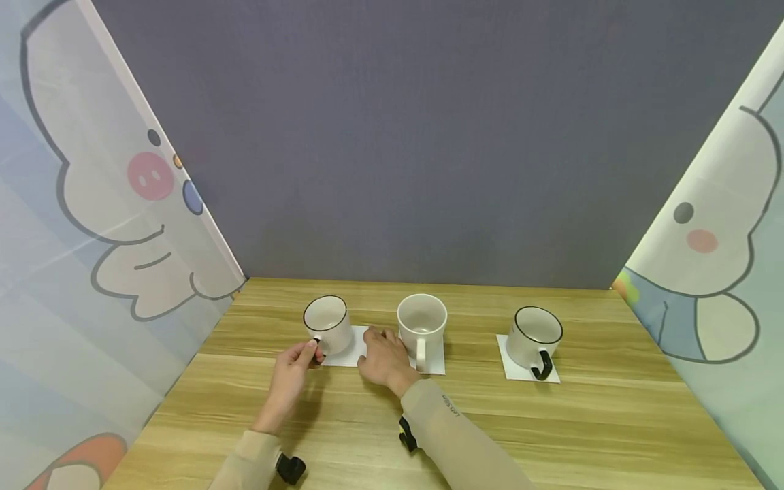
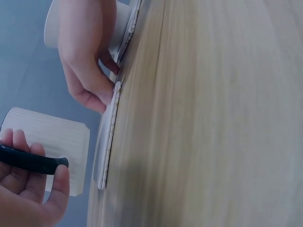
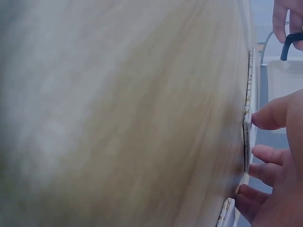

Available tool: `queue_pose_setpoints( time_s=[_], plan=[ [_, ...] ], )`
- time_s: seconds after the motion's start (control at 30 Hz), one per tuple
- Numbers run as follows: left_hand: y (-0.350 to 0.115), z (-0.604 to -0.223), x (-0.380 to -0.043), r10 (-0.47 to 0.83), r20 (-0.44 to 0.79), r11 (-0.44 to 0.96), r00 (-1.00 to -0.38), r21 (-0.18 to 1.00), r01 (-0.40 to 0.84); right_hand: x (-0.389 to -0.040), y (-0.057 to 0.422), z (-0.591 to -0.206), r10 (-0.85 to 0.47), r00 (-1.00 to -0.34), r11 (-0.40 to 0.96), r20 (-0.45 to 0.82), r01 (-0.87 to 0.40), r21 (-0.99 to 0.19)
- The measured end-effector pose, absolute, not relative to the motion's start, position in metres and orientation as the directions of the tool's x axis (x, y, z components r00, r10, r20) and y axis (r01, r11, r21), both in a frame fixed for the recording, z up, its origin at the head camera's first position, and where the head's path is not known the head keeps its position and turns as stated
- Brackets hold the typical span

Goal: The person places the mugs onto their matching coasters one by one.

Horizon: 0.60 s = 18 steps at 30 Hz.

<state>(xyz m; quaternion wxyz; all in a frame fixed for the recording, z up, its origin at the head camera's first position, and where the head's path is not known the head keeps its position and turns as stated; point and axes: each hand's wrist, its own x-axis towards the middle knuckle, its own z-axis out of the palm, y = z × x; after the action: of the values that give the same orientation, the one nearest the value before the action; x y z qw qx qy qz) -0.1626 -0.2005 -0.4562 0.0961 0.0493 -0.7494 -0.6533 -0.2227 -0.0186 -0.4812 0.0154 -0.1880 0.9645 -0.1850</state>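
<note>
My left hand (image 1: 292,371) pinches the black handle (image 2: 33,161) of a white, black-rimmed mug (image 1: 331,327). A narrow gap shows in the left wrist view between this mug's base and the white square coaster (image 2: 108,142) below. To its right, my right hand (image 1: 384,357) reaches down with bent fingers. Its thumb and fingertips grip a thin white coaster (image 3: 247,146) that meets or overlaps the one by the left mug; which cannot be told. An all-white mug (image 1: 421,316) stands upright just right of that hand, on its own coaster (image 1: 436,361).
Farther right, another black-rimmed white mug (image 1: 534,337) with a black handle stands on a white coaster (image 1: 514,371). The wooden table (image 1: 588,435) ends at a grey panel (image 1: 429,136) behind. Cartoon-printed curtains (image 1: 98,286) flank both sides.
</note>
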Motion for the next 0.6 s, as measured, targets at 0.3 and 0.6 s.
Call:
queue_pose_setpoints(
  time_s=[0.3, 0.6],
  plan=[
    [-0.1936, -0.4614, -0.1649, -0.210, 0.071, 0.185, -0.975, 0.982, 0.032, -0.2226, -0.0200, -0.4831, -0.351, -0.936, 0.863, 0.039, -0.339, -0.375],
    [-0.1904, -0.4651, -0.1657, -0.213, 0.081, 0.200, -0.974, 0.979, 0.038, -0.2212, -0.0202, -0.4830, -0.345, -0.938, 0.859, 0.035, -0.331, -0.390]
  ],
)
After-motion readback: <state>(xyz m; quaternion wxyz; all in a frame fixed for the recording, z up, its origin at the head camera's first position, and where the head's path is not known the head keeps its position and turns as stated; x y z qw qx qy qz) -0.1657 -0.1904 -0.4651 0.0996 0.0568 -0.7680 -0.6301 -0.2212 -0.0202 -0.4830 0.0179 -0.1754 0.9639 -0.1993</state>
